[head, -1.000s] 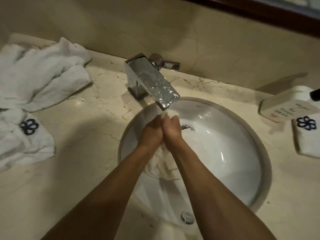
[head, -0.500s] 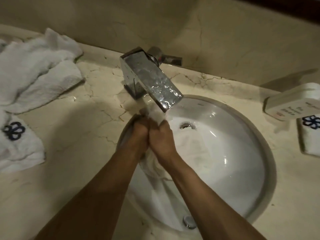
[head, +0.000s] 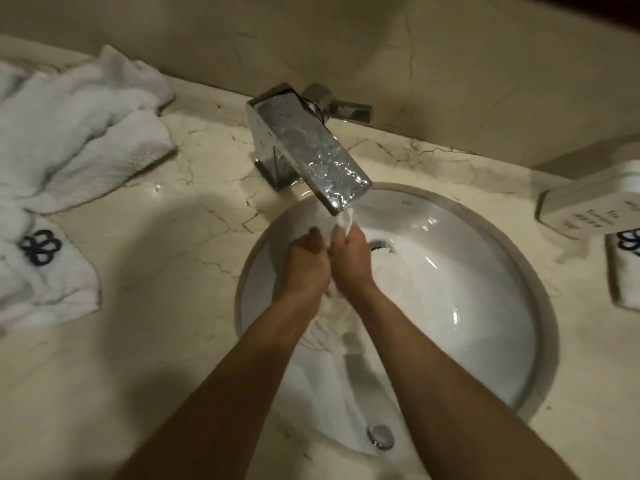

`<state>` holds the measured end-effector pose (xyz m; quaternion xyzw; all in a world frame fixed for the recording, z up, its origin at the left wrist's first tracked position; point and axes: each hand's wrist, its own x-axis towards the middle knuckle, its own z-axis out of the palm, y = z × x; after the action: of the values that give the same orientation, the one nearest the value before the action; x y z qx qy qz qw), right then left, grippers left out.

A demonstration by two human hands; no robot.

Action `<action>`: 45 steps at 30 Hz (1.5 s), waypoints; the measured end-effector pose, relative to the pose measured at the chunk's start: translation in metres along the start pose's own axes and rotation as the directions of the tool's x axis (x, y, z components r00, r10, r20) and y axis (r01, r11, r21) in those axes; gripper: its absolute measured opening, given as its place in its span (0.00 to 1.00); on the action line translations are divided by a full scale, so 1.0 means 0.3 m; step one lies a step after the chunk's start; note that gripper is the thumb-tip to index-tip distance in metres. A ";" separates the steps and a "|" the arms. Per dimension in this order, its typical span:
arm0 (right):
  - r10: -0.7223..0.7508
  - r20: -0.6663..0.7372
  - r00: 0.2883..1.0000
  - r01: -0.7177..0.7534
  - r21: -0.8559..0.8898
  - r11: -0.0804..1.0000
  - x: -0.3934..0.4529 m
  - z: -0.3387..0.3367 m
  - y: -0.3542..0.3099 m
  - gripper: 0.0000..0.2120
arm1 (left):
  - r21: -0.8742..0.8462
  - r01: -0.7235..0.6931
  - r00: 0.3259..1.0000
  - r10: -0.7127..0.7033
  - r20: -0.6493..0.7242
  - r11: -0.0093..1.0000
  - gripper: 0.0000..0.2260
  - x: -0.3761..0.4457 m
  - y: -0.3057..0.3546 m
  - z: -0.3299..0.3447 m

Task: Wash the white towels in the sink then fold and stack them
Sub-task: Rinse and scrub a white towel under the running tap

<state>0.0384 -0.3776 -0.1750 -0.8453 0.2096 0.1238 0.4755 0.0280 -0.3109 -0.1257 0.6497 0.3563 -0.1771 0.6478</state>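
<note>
Marble counter (head: 180,341) | sink (head: 540,306) – both grips clamp towel (head: 332,341) under faucet (head: 308,150)

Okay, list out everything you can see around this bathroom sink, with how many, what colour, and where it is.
wet towel: one, white, in the sink under the faucet, held by both hands
sink: one, white, round, set into the countertop
faucet: one, chrome, behind the sink
crumpled towels: a heap, white, one with a dark flower emblem, countertop left
box: one, white, printed, countertop right
folded towel: one, white, dark emblem, right edge
countertop: cream marble
left hand: grips the wet towel
right hand: grips the wet towel
</note>
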 end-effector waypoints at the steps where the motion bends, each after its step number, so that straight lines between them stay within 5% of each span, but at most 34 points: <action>1: 0.047 0.011 0.999 -0.046 -0.086 0.995 0.030 -0.006 0.036 0.21 | 0.021 -0.026 1.000 0.026 0.009 0.999 0.13 -0.014 -0.011 0.001; 4: 0.262 0.080 0.962 -0.263 0.005 0.965 0.052 -0.077 0.158 0.23 | -0.014 0.076 0.981 -0.072 0.181 0.997 0.10 -0.039 -0.020 -0.053; 7: 0.502 0.283 0.817 -0.574 0.473 0.668 0.017 -0.277 0.239 0.31 | -0.080 0.233 0.921 -0.193 0.337 0.969 0.11 -0.045 -0.053 -0.198; 9: 0.501 0.370 0.782 -0.595 0.683 0.424 -0.014 -0.418 0.243 0.28 | 0.231 0.070 0.915 -0.155 0.373 0.970 0.07 -0.053 -0.086 -0.275; 11: 0.473 0.316 0.823 -0.501 0.796 0.340 -0.049 -0.518 0.203 0.09 | 0.610 -0.186 0.920 -0.081 0.383 0.770 0.08 -0.077 -0.082 -0.306; 12: 0.445 0.265 0.855 -0.432 0.839 0.330 -0.057 -0.551 0.189 0.11 | 0.694 -0.279 0.925 -0.009 0.380 0.664 0.13 -0.089 -0.085 -0.302; 15: 0.373 0.197 0.906 -0.328 0.886 0.328 -0.075 -0.584 0.133 0.14 | 0.663 -0.304 0.948 0.150 0.280 0.684 0.12 -0.110 -0.088 -0.236; 18: 0.276 0.423 0.863 -0.505 0.719 0.478 -0.109 -0.522 0.118 0.21 | 0.289 -0.022 0.994 -0.011 0.110 0.957 0.21 -0.096 -0.064 -0.151; 21: 0.362 0.571 0.737 -0.567 0.230 0.791 -0.156 -0.405 0.141 0.19 | -0.220 0.274 0.904 -0.173 0.391 0.936 0.16 -0.079 -0.003 -0.091; 23: 0.346 0.506 0.790 -0.493 0.191 0.848 -0.175 -0.335 0.155 0.06 | -0.388 0.304 0.855 -0.070 0.513 0.870 0.11 -0.074 0.004 -0.076; 26: 0.193 0.373 0.908 -0.347 0.408 0.845 -0.195 -0.283 0.130 0.06 | -0.355 0.112 0.893 0.064 0.446 0.928 0.21 -0.046 -0.092 -0.075; 30: 0.150 0.316 0.937 -0.306 0.533 0.789 -0.239 -0.233 0.075 0.07 | -0.236 0.107 0.940 -0.021 0.340 0.966 0.29 -0.046 -0.189 -0.062; 33: 0.267 0.349 0.898 -0.438 0.751 0.494 -0.238 -0.247 0.066 0.21 | -0.281 0.187 0.968 -0.128 0.216 0.941 0.22 -0.024 -0.200 -0.081; 35: 0.258 0.364 0.895 -0.438 0.827 0.352 -0.230 -0.284 0.057 0.24 | -0.182 0.089 0.989 -0.066 0.129 0.979 0.15 -0.031 -0.172 -0.101; 37: 0.196 0.346 0.918 -0.397 0.820 0.412 -0.221 -0.284 0.038 0.19 | -0.167 -0.010 0.995 0.027 0.099 0.986 0.14 -0.044 -0.112 -0.100; 39: 0.181 0.315 0.932 -0.360 0.727 0.585 -0.222 -0.240 -0.017 0.15 | -0.152 -0.051 0.998 0.057 0.037 0.987 0.12 -0.028 -0.033 -0.063; 42: 0.149 0.287 0.946 -0.290 0.546 0.786 -0.214 -0.169 -0.071 0.10 | -0.246 0.053 0.995 -0.029 0.099 0.968 0.09 0.005 0.052 -0.038; 45: 0.349 0.153 0.924 -0.376 0.521 0.766 -0.094 -0.129 -0.090 0.06 | -0.182 0.081 0.979 -0.044 0.200 0.980 0.10 -0.010 0.042 -0.018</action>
<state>0.0267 -0.3916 -0.1233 -0.6167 0.3836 0.1690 0.6664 0.0335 -0.3052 -0.1141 0.5533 0.3266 -0.2255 0.7324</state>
